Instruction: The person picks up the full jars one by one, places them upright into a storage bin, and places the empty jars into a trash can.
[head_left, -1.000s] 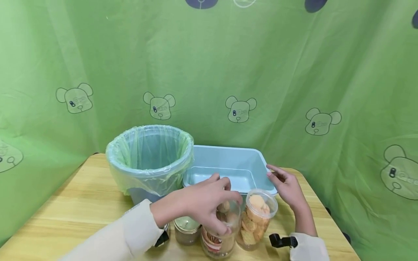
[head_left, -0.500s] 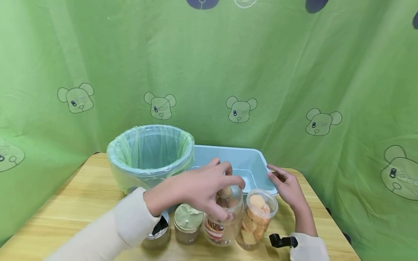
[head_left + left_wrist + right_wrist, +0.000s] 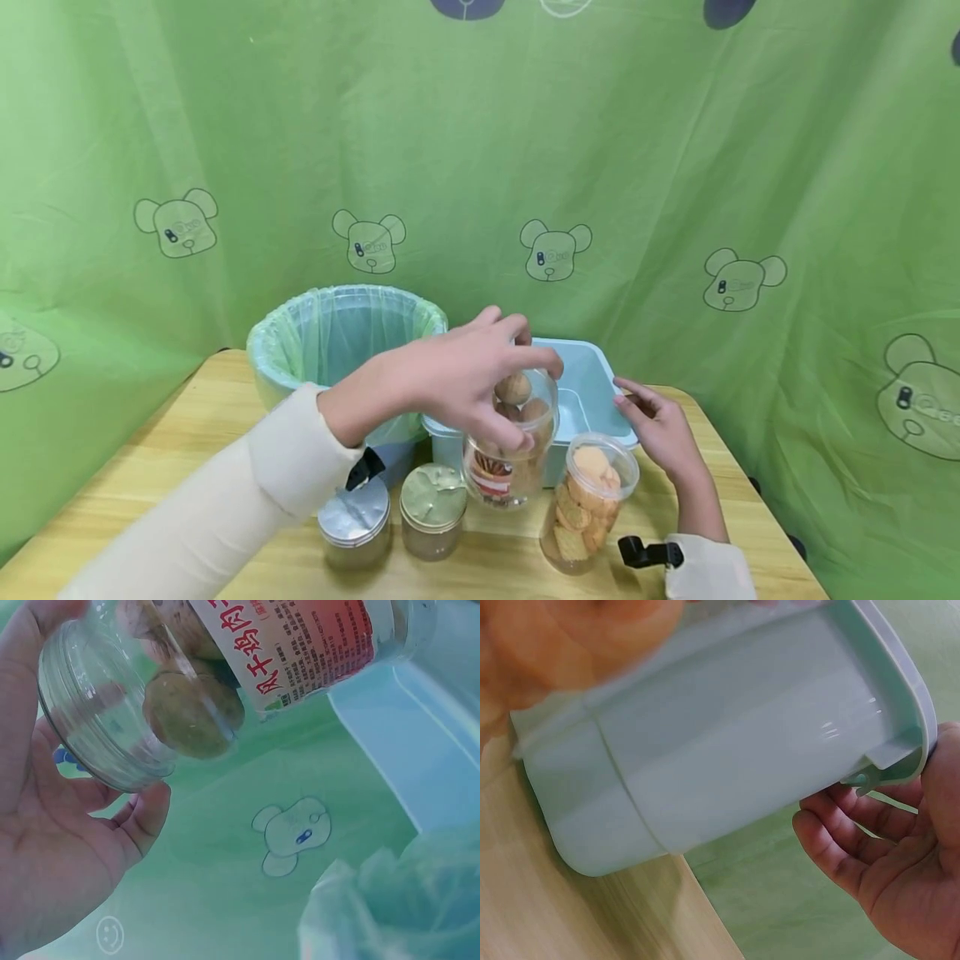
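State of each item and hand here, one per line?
Labelled clear jar: held up, part-filled
Biscuit jar: standing, filled
Silver-topped jar: standing, covered
Gold-topped jar: standing, covered
Waste bin: open, bag-lined
Blue tub: open
Left hand: gripping labelled jar
Right hand: holding tub rim

Under my left fingers (image 3: 536, 358) hangs the jar (image 3: 517, 475), before the tub (image 3: 577, 371); left of them stands the bin (image 3: 281, 343) and, nearer me, two pots (image 3: 356, 529) (image 3: 433, 512). My right fingers (image 3: 637, 392) hold the tub's rim; left of them, nearer me, stands the biscuit jar (image 3: 581, 512).
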{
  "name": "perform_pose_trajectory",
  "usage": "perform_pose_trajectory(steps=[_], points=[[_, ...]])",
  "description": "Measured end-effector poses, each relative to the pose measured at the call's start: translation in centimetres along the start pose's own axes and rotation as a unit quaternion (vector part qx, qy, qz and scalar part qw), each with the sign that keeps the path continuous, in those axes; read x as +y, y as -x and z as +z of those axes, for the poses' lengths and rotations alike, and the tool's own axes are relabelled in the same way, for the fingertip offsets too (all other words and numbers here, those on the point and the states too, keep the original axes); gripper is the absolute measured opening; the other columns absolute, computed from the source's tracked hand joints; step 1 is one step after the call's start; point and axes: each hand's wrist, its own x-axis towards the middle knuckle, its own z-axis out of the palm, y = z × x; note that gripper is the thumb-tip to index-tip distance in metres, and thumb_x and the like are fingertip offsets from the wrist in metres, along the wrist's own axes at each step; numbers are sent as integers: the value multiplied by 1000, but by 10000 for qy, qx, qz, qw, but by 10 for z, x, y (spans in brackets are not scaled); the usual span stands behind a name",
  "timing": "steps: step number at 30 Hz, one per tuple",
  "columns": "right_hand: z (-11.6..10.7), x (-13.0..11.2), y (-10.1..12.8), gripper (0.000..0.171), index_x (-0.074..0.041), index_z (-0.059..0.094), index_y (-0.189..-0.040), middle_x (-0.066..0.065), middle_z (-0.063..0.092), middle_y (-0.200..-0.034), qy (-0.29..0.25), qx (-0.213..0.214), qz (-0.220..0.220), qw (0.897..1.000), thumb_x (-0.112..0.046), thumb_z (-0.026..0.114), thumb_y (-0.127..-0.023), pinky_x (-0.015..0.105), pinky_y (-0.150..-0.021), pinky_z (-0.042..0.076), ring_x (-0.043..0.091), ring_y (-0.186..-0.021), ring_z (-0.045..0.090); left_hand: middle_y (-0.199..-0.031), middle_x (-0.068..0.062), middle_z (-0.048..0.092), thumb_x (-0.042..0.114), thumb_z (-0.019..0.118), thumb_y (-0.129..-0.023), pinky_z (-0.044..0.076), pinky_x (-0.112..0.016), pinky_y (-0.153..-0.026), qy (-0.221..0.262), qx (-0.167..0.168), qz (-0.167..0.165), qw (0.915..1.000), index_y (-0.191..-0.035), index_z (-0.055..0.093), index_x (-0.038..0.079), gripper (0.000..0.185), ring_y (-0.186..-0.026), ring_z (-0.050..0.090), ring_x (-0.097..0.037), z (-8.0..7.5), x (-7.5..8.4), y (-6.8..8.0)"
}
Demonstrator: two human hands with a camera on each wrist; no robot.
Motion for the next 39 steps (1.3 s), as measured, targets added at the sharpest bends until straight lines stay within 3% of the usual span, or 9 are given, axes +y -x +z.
perform_pose_trajectory(steps=[6,18,33,39], points=[[0,0,0,50,-5,56,-146,21,68,-116,-7,37,-69,10000,-34,57,-106,22,-74,54,11,-94,62,-127,0,49,54,79,-80,49,-28,-74,-240,127,-141,9995,-136,56,37,63,-106,39,-16,-12,-4,-6],[1,1,0,50,-4,55,-146,21,67,-117,-57,-5,-100,9999,-33,58,-106,22,-74,53,11,-95,62,-130,-3,46,49,78,-81,47,-31,-79,-360,355,-444,9977,-136,53,40,62,-109,38,-21,-12,-24,-23],[0,1,-1,49,-4,54,-147,22,67,-120,-55,3,-54,10000,-32,57,-107,20,-75,54,8,-96,62,-133,-6,44,50,77,-84,44,-35,-85,-402,234,-964,9943,-139,50,38,62,-113,36,-24,5,-43,-48],[0,1,-1,50,-6,54,-148,22,67,-120,28,-31,-6,10000,-35,55,-107,21,-74,54,7,-94,62,-131,-5,44,52,78,-84,41,-34,-87,-618,-15,-1148,9915,-141,47,38,67,-112,36,-24,16,-47,-55]])
